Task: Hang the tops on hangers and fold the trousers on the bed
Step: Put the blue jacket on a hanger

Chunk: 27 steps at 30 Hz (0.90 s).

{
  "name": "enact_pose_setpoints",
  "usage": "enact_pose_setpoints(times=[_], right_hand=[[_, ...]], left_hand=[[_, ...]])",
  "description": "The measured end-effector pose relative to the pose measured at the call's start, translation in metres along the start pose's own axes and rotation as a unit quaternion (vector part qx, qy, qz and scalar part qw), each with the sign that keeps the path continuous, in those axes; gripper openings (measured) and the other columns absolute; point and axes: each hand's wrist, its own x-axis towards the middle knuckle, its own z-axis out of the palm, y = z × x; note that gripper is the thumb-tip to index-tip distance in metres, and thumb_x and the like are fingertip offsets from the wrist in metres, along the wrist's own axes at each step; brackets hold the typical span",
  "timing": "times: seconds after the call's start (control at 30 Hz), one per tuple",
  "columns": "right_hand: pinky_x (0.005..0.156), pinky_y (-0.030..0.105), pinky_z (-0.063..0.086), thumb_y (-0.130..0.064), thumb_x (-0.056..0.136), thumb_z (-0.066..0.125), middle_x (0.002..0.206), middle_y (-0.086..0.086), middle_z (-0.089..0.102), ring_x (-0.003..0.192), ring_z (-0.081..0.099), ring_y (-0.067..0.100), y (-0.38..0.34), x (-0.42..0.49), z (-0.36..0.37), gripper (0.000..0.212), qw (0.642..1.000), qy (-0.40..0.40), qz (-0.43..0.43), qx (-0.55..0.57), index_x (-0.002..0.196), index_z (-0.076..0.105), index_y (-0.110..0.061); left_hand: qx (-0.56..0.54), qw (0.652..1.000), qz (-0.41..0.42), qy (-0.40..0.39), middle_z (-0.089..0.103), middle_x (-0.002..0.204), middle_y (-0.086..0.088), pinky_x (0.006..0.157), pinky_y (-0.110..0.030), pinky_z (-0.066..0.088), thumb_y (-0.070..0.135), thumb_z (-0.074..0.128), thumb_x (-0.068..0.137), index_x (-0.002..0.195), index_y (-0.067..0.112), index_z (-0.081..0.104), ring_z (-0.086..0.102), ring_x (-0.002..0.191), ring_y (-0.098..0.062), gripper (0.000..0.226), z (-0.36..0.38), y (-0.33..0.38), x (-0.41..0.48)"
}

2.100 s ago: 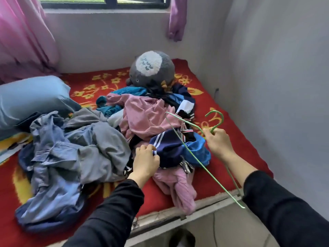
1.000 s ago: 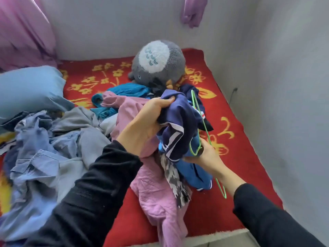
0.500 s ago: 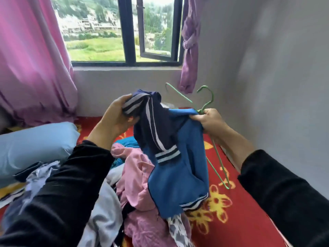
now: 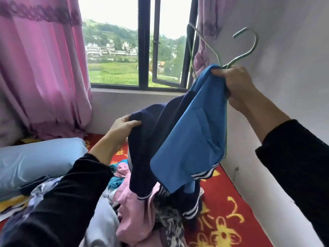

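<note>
Blue-and-navy knit top with white-striped cuffs [image 4: 187, 139]: held in the air between both hands, above the bed. Its lower cuffs hang down to the pile of loose clothes [image 4: 135, 207] on the red flowered bed cover [image 4: 231, 220].

Risk 1: the dangling cuffs snag the pile and drag a piece along if the top goes higher.

Left grip [image 4: 122, 129]: thumb and fingers clamped on a navy fold, lower than the right. The top is bunched and no neck opening shows.

Risk 2: wire fed into a sleeve or the hem by mistake.

Right grip [image 4: 236, 84]: clamped on the light-blue edge and the neck of the thin green wire hanger [image 4: 255, 44] together. Whether any wire is inside the top: cannot tell.

Risk 3: loosening to shift the wire may drop cloth or hanger.

Far: the hanger's free arm lines up with the tied lilac curtain [image 4: 204, 32]. Depth unclear, but it could hook the curtain.
</note>
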Motion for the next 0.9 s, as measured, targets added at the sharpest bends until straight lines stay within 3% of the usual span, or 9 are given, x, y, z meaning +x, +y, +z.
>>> enact_pose_setpoints(times=[0.07, 0.13, 0.2, 0.33, 0.47, 0.6, 0.7, 0.8, 0.9], right_hand=[[0.08, 0.037, 0.049, -0.012, 0.085, 0.064, 0.101, 0.023, 0.067, 0.093, 0.066, 0.034, -0.005, 0.0, 0.002, 0.029, 1.0, -0.013, 0.004, -0.001, 0.103, 0.065, 0.01], [0.095, 0.044, 0.049, -0.014, 0.084, 0.061, 0.121, 0.032, 0.059, 0.112, 0.059, 0.043, -0.012, -0.001, 0.0, 0.043, 0.999, -0.041, 0.016, 0.028, 0.117, 0.059, 0.014], [0.101, 0.046, 0.047, -0.016, 0.084, 0.06, 0.123, 0.033, 0.057, 0.113, 0.058, 0.044, -0.016, -0.001, -0.006, 0.046, 0.996, -0.062, 0.023, 0.057, 0.119, 0.058, 0.014], [0.07, 0.027, 0.049, -0.011, 0.085, 0.064, 0.083, 0.009, 0.065, 0.076, 0.062, 0.017, 0.001, -0.008, -0.021, 0.01, 0.999, -0.003, 0.008, -0.046, 0.091, 0.067, -0.004], [0.051, 0.022, 0.038, -0.012, 0.083, 0.067, 0.073, 0.007, 0.055, 0.06, 0.051, 0.013, 0.062, -0.032, -0.037, 0.009, 0.975, -0.031, 0.112, -0.19, 0.087, 0.062, -0.006], [0.034, 0.016, 0.022, -0.01, 0.079, 0.065, 0.054, 0.002, 0.034, 0.034, 0.028, 0.008, 0.121, -0.065, -0.038, 0.017, 0.954, -0.055, 0.23, -0.186, 0.069, 0.051, -0.01], [0.033, 0.016, 0.02, -0.039, 0.078, 0.066, 0.05, -0.004, 0.037, 0.036, 0.025, 0.007, 0.151, -0.085, -0.037, 0.031, 0.926, -0.071, 0.341, -0.146, 0.075, 0.061, -0.009], [0.037, 0.019, 0.019, -0.07, 0.068, 0.065, 0.054, -0.005, 0.032, 0.045, 0.021, 0.009, 0.186, -0.107, -0.028, 0.056, 0.88, -0.138, 0.446, -0.09, 0.081, 0.058, -0.016], [0.052, 0.029, 0.04, -0.056, 0.072, 0.073, 0.064, 0.004, 0.056, 0.054, 0.05, 0.017, 0.225, -0.138, -0.019, 0.041, 0.837, -0.189, 0.505, -0.094, 0.081, 0.063, -0.017]], left_hand=[[0.022, 0.999, 0.013, -0.046, 0.069, 0.116, 0.001, 0.074, -0.029, 0.052, 0.027, 0.071, 0.084, 0.125, 0.025, 0.057, 0.066, 0.105, -0.017, 0.043, 0.002, -0.005, -0.002], [0.057, 0.989, -0.003, -0.138, 0.067, 0.119, 0.012, 0.087, -0.039, 0.051, 0.039, 0.079, 0.072, 0.122, 0.041, 0.054, 0.064, 0.107, -0.013, 0.056, 0.008, -0.013, -0.005], [0.084, 0.982, 0.001, -0.166, 0.068, 0.117, 0.005, 0.1, -0.048, 0.046, 0.033, 0.08, 0.074, 0.116, 0.037, 0.06, 0.064, 0.106, -0.02, 0.046, 0.02, -0.02, -0.005], [-0.031, 0.997, 0.013, -0.064, 0.071, 0.109, -0.013, 0.094, -0.036, 0.053, 0.027, 0.061, 0.094, 0.106, 0.012, 0.068, 0.067, 0.104, -0.024, 0.02, 0.041, -0.012, 0.007], [-0.04, 0.994, 0.006, -0.103, 0.075, 0.093, -0.003, 0.069, -0.023, 0.056, 0.031, 0.059, 0.095, 0.099, 0.017, 0.069, 0.07, 0.084, -0.013, 0.017, 0.05, -0.002, 0.014], [-0.02, 0.99, -0.016, -0.137, 0.074, 0.084, -0.001, 0.066, -0.023, 0.053, 0.032, 0.063, 0.092, 0.093, 0.02, 0.071, 0.068, 0.078, -0.013, 0.015, 0.073, -0.015, -0.004], [0.0, 0.982, 0.004, -0.191, 0.073, 0.079, 0.008, 0.061, -0.014, 0.049, 0.024, 0.062, 0.092, 0.085, 0.023, 0.074, 0.066, 0.074, -0.003, 0.013, 0.086, -0.026, -0.029], [0.135, 0.933, 0.025, -0.332, 0.074, 0.093, 0.008, 0.077, -0.016, 0.05, 0.022, 0.064, 0.091, 0.095, 0.023, 0.074, 0.066, 0.088, -0.001, 0.011, 0.104, -0.054, -0.063], [0.207, 0.872, 0.007, -0.444, 0.07, 0.102, 0.005, 0.091, -0.024, 0.047, 0.027, 0.064, 0.092, 0.11, 0.01, 0.068, 0.062, 0.095, -0.005, 0.025, 0.121, -0.099, -0.103]])
